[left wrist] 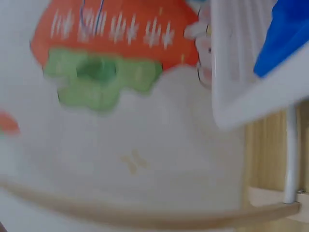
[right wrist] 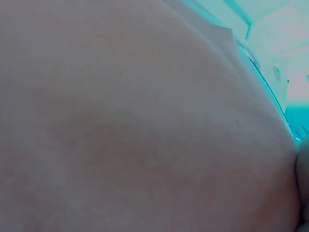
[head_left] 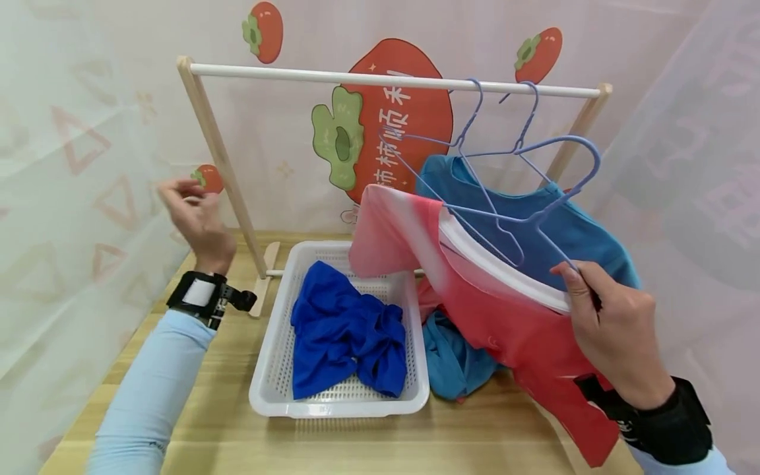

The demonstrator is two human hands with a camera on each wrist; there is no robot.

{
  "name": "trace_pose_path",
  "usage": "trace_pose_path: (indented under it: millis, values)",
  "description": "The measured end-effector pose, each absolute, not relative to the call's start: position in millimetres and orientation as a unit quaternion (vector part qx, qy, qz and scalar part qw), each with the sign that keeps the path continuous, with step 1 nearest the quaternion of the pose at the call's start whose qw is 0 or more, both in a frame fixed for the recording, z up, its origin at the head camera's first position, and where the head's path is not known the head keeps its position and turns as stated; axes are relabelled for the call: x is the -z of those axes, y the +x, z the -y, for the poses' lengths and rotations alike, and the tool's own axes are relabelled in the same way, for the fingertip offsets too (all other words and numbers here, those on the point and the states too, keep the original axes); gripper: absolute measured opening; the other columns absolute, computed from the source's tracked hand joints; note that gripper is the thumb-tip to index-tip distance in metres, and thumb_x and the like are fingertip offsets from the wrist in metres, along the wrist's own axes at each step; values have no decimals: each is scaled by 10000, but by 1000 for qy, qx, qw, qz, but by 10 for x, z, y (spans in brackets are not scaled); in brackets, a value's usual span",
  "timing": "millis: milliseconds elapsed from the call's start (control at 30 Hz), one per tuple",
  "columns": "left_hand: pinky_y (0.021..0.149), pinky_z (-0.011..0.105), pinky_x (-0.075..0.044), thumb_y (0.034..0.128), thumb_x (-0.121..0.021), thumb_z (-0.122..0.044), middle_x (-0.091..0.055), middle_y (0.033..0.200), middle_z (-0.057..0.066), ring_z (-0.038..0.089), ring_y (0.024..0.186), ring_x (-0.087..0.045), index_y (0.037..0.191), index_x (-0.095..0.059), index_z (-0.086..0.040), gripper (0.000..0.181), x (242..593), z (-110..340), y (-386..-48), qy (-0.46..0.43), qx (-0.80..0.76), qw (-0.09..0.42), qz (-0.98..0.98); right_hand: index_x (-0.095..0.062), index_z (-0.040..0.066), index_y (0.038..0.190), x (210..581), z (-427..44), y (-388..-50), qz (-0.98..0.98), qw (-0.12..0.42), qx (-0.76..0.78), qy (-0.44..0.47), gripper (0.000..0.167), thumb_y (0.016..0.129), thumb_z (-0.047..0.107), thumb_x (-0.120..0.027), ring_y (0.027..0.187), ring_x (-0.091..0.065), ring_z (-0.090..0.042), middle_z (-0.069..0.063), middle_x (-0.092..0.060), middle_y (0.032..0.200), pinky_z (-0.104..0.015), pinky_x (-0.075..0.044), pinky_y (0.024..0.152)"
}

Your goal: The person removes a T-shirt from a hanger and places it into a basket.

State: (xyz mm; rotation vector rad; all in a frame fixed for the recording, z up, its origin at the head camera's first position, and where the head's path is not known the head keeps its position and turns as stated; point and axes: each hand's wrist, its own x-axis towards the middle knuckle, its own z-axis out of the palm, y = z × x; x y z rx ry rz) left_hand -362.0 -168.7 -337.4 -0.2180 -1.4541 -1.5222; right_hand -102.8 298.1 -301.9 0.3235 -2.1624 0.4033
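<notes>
At the right of the head view, my right hand point(head_left: 620, 323) holds the lower right arm of a lilac hanger point(head_left: 537, 216), together with the edge of a red-and-pink T-shirt point(head_left: 493, 303). The shirt hangs tilted, with its white collar band facing up and the hanger's hook above it. My left hand point(head_left: 202, 221) is raised beside the left post of a drying rack point(head_left: 222, 158). It is blurred, its fingers loosely bent, and it holds nothing. Skin fills most of the right wrist view, so the grip is hidden there.
On the rail point(head_left: 267, 72) hang two more lilac hangers, with a teal shirt point(head_left: 594, 231) behind the red one. A white basket point(head_left: 261, 369) contains a blue garment point(head_left: 350, 330). Crumpled teal cloth point(head_left: 454, 359) lies right of the basket on the wooden table point(head_left: 214, 409).
</notes>
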Motion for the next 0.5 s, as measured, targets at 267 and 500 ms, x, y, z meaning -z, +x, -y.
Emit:
trace_pose_path:
  millis: [267,500]
  values:
    - [1000,479,-478,1018,-525,-259,-647,1238,236,377,1157,-589,1305,-629,21,414,3082,584,-2982,-446,279,459,716,-747,-14,1137,3054,-2985,-1056,889,396,-156,172,341,1091,280,-579,512,-415,-6,-72,-711,751,-2,-369,637]
    - [677,286,-597,1035,-670,-324,-668,824,36,166,736,-676,1014,-660,-105,220,3180,178,-2746,-529,94,337,773,-671,94,968,3298,-2887,-1056,916,287,-218,176,94,1013,13,-654,610,-540,-19,49,-630,741,-106,-449,608]
